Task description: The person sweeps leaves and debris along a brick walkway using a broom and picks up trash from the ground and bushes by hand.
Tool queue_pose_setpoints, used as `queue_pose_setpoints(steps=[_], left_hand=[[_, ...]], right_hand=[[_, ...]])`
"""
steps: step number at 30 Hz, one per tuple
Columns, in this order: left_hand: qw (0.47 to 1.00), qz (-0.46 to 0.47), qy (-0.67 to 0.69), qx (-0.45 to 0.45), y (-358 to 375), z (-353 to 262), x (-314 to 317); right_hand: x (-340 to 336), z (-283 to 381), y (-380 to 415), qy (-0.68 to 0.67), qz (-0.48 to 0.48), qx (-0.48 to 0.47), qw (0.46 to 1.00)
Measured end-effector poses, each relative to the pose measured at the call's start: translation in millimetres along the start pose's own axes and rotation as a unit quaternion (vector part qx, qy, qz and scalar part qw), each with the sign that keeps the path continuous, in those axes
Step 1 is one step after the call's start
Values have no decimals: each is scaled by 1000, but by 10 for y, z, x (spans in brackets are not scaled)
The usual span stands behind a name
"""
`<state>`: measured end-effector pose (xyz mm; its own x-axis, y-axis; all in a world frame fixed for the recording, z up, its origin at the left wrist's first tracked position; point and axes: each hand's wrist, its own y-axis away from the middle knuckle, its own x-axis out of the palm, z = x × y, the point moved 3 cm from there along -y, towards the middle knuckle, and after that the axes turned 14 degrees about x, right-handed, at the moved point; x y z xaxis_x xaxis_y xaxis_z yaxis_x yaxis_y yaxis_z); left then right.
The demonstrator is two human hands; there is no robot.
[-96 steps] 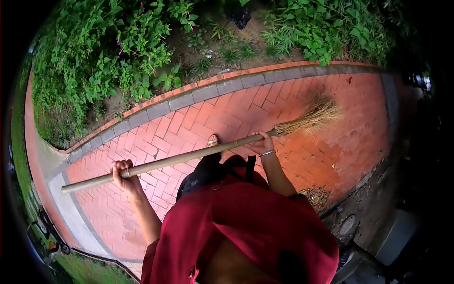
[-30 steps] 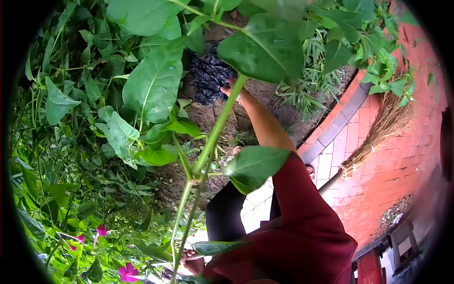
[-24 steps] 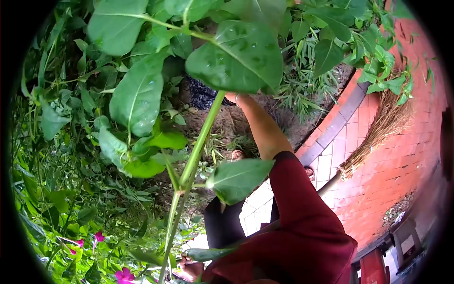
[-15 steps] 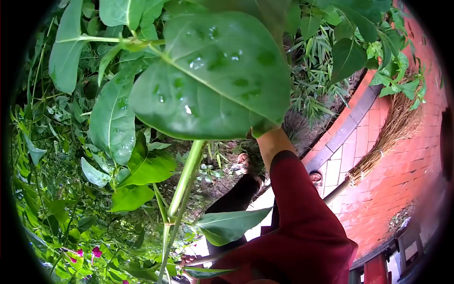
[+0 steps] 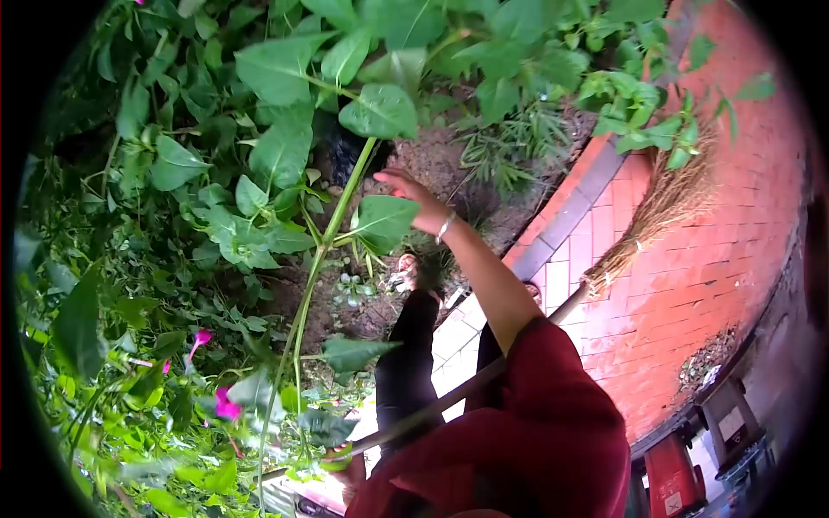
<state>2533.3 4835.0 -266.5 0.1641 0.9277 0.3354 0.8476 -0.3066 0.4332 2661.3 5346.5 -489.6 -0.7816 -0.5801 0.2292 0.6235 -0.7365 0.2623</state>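
Note:
My right hand, with a bracelet on its wrist, reaches out from a dark red sleeve. Its fingers are stretched out beside a thick green plant stem, just right of it, and I see nothing in them. A broad leaf partly covers this hand. Low in the view, my left hand is closed round the long handle of a broom; leaves hide part of its fingers. The broom's straw head points to the upper right, over the brick paving.
Dense green plants with pink flowers fill the left side. Dark plastic lies on the soil behind the stem. A brick kerb borders the red paving. A red bin stands at lower right. One sandalled foot is on soil.
The large wet leaf that covered my right hand has left the foreground, so the hand now shows. My right arm reaches further left and the stem stands clear.

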Motion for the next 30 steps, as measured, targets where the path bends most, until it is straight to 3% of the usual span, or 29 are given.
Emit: queue_pose_setpoints(steps=[2,3,4,6,8,10,12,13,14,16,19,22,24,27,28,30], left_hand=[[995,81,-55,2,137,-101,113],[980,186,-61,36,202,-123,207],[992,122,-7,10,412,-141,455],[994,107,-38,-7,514,-234,625],[991,125,-33,27,740,-319,858],[990,128,-55,-12,676,-406,622],[995,93,-5,19,787,-384,568],[994,111,-18,5,810,-351,521],[992,123,-38,1,775,-417,410],[985,163,-40,-39,715,-384,173],[986,156,-45,-30,811,-354,161],[985,157,-56,-33,862,-349,197],[985,162,-51,-32,883,-343,262],[983,174,-54,-37,874,-395,329],[981,183,-54,-40,892,-397,359],[973,217,-46,-62,921,-421,443]], right_hand=[[-117,628,443,-77,19,-50,996],[-152,500,531,-56,8,15,998],[-205,339,598,-33,-6,77,996],[-427,633,936,-7,-58,99,993],[-682,1080,1369,-218,8,95,971],[-893,778,1497,-55,-3,113,992],[-1031,1386,2042,-123,-9,46,991],[-1099,1760,2355,-233,25,29,972],[-1188,2075,2637,-221,26,22,975],[-1447,2094,2955,-82,-93,18,992],[-1941,2731,4030,-255,-131,-23,958],[-2453,2818,5236,-228,-307,-51,923],[-2748,2685,6107,-260,-350,-137,890],[-2913,2601,7554,-289,-505,-160,797],[-2887,2636,7967,-333,-513,-246,752],[-2731,2705,8727,-310,-591,-271,694]])
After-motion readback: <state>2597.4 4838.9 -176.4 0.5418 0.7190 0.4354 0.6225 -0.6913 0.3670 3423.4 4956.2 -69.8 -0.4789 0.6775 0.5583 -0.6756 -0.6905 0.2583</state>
